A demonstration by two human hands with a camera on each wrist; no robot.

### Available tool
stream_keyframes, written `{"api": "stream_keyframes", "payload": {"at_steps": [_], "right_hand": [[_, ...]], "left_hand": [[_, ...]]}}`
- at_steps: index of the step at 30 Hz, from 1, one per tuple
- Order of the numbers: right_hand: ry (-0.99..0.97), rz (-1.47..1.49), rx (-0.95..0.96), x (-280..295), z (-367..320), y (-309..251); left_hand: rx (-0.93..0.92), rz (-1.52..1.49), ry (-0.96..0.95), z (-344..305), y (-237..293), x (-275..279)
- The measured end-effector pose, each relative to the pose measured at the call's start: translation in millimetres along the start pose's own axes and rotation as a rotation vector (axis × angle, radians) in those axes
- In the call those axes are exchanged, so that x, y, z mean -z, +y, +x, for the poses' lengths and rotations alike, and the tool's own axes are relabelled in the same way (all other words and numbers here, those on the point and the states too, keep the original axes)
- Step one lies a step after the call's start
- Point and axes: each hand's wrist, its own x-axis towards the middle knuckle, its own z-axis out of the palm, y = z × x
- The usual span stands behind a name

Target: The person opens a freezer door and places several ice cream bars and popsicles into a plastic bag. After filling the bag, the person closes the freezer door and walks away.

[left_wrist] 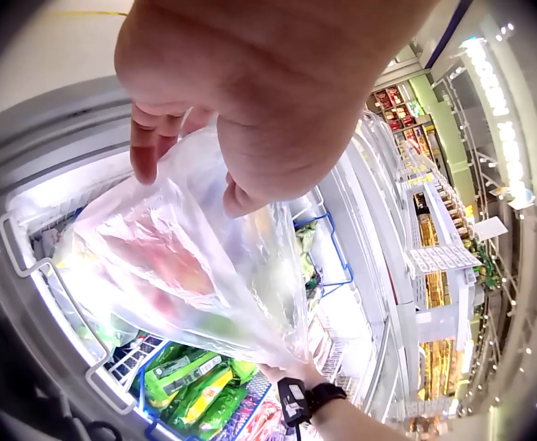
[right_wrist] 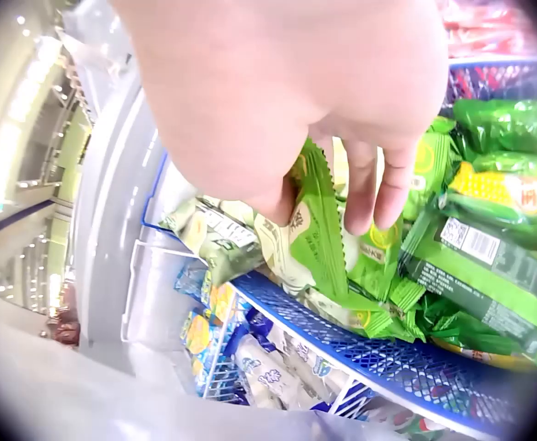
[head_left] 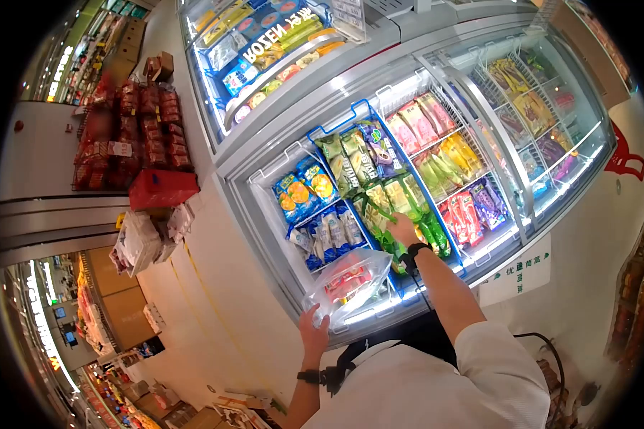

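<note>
My left hand (head_left: 313, 334) grips the top of a clear plastic bag (left_wrist: 241, 303), which hangs over the near corner of the freezer. Red and pink packages (head_left: 347, 280) show through the bag's film. Over the freezer's middle section, my right hand (head_left: 403, 230) pinches the end of a green ice cream wrapper (right_wrist: 319, 225) between thumb and fingers. That wrapper stands up at a tilt among other green ice cream packs (right_wrist: 470, 266) inside a blue basket (right_wrist: 342, 335). Part of it is hidden behind the thumb.
Blue orange-print packs (head_left: 305, 189) and blue-white packs (head_left: 333, 230) lie left of the blue basket. A sliding glass lid (head_left: 551, 114) covers the freezer's right side. Another freezer (head_left: 272, 57) adjoins at the back. A red box (head_left: 163, 188) stands on the floor at left.
</note>
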Motion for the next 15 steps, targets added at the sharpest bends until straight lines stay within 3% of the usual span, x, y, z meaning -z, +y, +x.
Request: {"api": "stream_keyframes", "payload": {"at_steps": [3,7,11,15], "right_hand": [[-0.182,0.084,-0.148,75.6,-9.0,-60.3],[-0.078,0.034,-0.009,136.2,-21.6,-86.7],[-0.248,0.193,-0.001,193.0,-41.8,-150.3],[-0.498,0.074,0.205,224.2,-65.9,-227.4]], "left_hand": [[-0.053,0.005,0.026,0.7,-17.4,-5.4],[-0.01,0.028,0.002,-5.2,-29.6,-17.2],[0.138,-0.172,-0.047,0.4,-38.2,-33.9],[0.127,-0.292,-0.028,1.8,-17.8,-22.2]]}}
